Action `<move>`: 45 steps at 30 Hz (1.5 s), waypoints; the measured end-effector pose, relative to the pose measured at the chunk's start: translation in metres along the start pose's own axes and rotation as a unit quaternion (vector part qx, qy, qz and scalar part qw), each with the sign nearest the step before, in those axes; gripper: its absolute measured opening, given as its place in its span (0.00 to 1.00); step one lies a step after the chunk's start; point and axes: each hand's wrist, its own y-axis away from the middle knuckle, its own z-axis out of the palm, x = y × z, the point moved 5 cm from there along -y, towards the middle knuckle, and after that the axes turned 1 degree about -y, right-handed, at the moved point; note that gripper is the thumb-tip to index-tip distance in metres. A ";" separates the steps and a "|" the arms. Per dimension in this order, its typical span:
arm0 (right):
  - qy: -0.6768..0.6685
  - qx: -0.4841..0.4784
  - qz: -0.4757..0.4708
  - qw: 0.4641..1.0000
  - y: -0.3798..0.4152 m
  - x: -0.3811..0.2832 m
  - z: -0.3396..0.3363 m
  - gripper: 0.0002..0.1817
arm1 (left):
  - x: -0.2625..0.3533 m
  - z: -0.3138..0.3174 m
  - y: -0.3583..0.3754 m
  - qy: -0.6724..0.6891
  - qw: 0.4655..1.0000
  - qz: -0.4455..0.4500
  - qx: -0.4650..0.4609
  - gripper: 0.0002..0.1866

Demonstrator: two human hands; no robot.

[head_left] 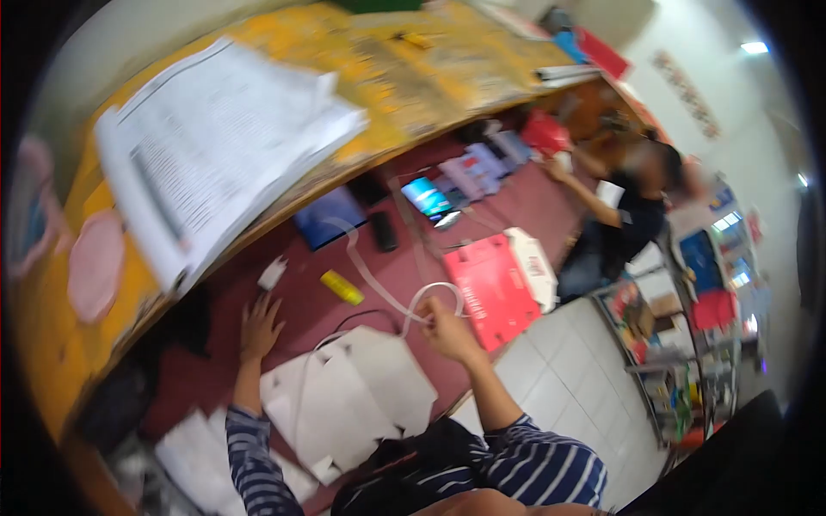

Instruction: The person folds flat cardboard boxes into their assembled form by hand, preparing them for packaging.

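Under two hands (258,327), one white sheet (353,396)

Dark blue shirt with thin white stripes, long sleeves pushed up both forearms.

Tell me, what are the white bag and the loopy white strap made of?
The white bag looks like paper or thin card: flat, matte panels with sharp creases. The strap, pinched in the right hand, seems a flat ribbon or plastic band, since it curls in smooth loops; the blur leaves that open. The left hand rests on the maroon table.
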 end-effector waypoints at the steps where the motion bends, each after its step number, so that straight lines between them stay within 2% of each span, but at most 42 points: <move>1: -0.022 -0.037 -0.011 0.999 0.001 -0.006 0.011 0.16 | -0.012 -0.001 0.003 0.005 1.000 -0.002 0.003 0.27; 3: 0.028 -0.123 0.075 0.989 0.003 -0.016 0.032 0.16 | -0.042 0.004 0.006 -0.055 0.998 -0.005 -0.007 0.26; 4: 0.018 -0.149 0.062 0.987 0.003 -0.019 0.048 0.16 | -0.058 0.007 0.006 -0.098 0.994 -0.035 -0.018 0.26; 6: 0.018 -0.126 -0.009 0.992 0.007 -0.029 0.065 0.17 | -0.086 0.001 0.002 -0.182 0.979 -0.084 -0.022 0.25; 7: 0.025 -0.153 -0.004 0.988 0.008 -0.031 0.075 0.20 | -0.098 0.000 -0.001 -0.223 0.969 -0.107 -0.016 0.25; 8: 0.025 -0.158 -0.007 0.987 0.008 -0.034 0.084 0.20 | -0.110 0.001 -0.006 -0.222 0.968 -0.113 -0.017 0.25; 10: 0.125 -0.141 -0.051 0.981 0.006 -0.042 0.099 0.21 | -0.138 -0.003 -0.016 -0.203 0.962 -0.180 0.039 0.25; 11: 0.123 -0.152 -0.046 0.980 0.003 -0.043 0.105 0.23 | -0.145 -0.005 -0.022 -0.203 0.961 -0.182 0.041 0.25; 13: 0.149 -0.125 -0.059 0.979 -0.001 -0.038 0.117 0.24 | -0.158 -0.023 -0.024 -0.006 0.954 -0.260 0.148 0.23; 18: 0.177 -0.080 -0.117 0.974 -0.008 -0.029 0.149 0.22 | -0.154 -0.019 -0.030 -0.055 0.956 -0.222 0.186 0.21; 21: 0.169 -0.125 -0.143 0.967 -0.011 -0.032 0.173 0.18 | -0.152 -0.010 -0.034 -0.083 0.955 -0.181 0.219 0.20; 24: 0.213 -0.068 -0.153 0.963 -0.012 -0.027 0.183 0.20 | -0.148 -0.005 -0.041 -0.104 0.952 -0.125 0.258 0.18; 25: 0.200 -0.054 -0.154 0.966 -0.012 -0.018 0.191 0.17 | -0.145 -0.005 -0.044 -0.104 0.951 -0.100 0.274 0.18; 27: 0.202 -0.031 -0.153 0.967 -0.008 -0.005 0.197 0.15 | -0.083 -0.013 -0.042 -0.019 0.993 -0.062 0.097 0.14; 28: 0.210 -0.027 -0.153 0.965 -0.006 -0.003 0.202 0.15 | -0.053 -0.010 -0.039 0.009 0.999 -0.024 0.042 0.13; 29: 0.218 -0.046 -0.154 0.963 -0.004 -0.001 0.211 0.16 | -0.029 0.004 -0.031 0.056 0.998 -0.001 -0.034 0.17; 30: 0.222 -0.069 -0.155 0.960 -0.003 -0.001 0.222 0.17 | -0.004 0.009 -0.022 0.106 0.990 0.004 -0.095 0.17; 31: 0.223 -0.062 -0.177 0.957 0.001 -0.008 0.230 0.19 | 0.019 0.008 -0.012 0.090 0.992 0.037 -0.083 0.16; 33: 0.226 -0.050 -0.195 0.953 0.010 -0.026 0.232 0.21 | 0.041 0.003 0.005 0.103 0.992 -0.006 -0.065 0.14; 35: 0.211 -0.166 -0.188 0.945 0.018 -0.034 0.242 0.24 | 0.029 0.028 0.021 0.110 0.991 -0.019 -0.070 0.13; 37: 0.202 -0.161 -0.201 0.945 0.023 -0.035 0.242 0.25 | 0.015 0.025 0.019 0.115 0.990 -0.040 -0.077 0.13; 39: 0.189 -0.180 -0.215 0.941 0.024 -0.037 0.240 0.26 | 0.011 -0.003 0.022 0.120 0.984 0.051 -0.117 0.15; 41: 0.186 -0.190 -0.203 0.943 0.022 -0.033 0.239 0.25 | -0.007 -0.034 0.019 0.085 0.990 0.093 -0.056 0.18; 43: 0.180 -0.200 -0.190 0.944 0.021 -0.024 0.240 0.24 | -0.045 -0.061 0.010 0.019 0.999 0.023 -0.024 0.18; 45: 0.189 -0.177 -0.231 0.938 0.023 -0.015 0.239 0.25 | -0.106 -0.073 0.007 0.065 0.989 -0.091 0.092 0.17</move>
